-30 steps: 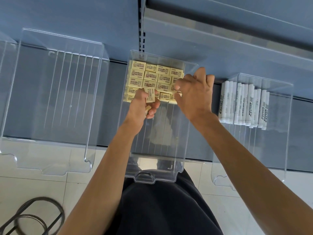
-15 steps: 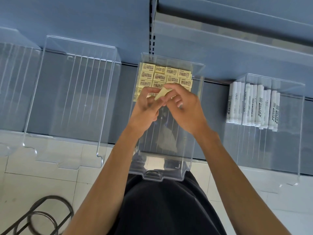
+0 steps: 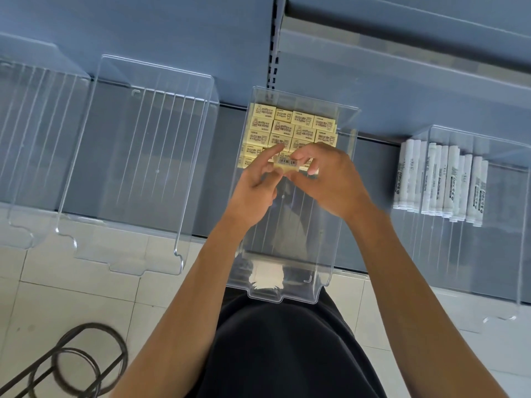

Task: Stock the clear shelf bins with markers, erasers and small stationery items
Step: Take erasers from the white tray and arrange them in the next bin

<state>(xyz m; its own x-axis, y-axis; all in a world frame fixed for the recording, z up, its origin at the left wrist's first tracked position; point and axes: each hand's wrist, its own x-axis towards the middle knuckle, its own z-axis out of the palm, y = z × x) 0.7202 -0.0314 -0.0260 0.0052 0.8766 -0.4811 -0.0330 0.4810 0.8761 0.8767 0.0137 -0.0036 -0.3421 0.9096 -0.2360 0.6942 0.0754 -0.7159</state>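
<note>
A clear shelf bin (image 3: 290,291) stands in the middle, its back half filled with rows of pale yellow erasers (image 3: 290,123). Over the front row, my left hand (image 3: 255,185) and my right hand (image 3: 330,179) hold one loose yellow eraser (image 3: 286,163) between them, barcode side up. The fingertips of both hands pinch its ends. To the right, another clear bin (image 3: 514,288) holds a row of white markers (image 3: 439,182) lying side by side.
Two clear bins with nothing in them, one (image 3: 129,248) beside the eraser bin and one (image 3: 17,225) at the far left, sit on the grey shelf (image 3: 227,156). A black wire stand (image 3: 71,366) lies on the tiled floor at lower left.
The eraser went from my left hand alone to being held by both hands, and it has turned barcode side up. My right hand came back from the bin's rear rows.
</note>
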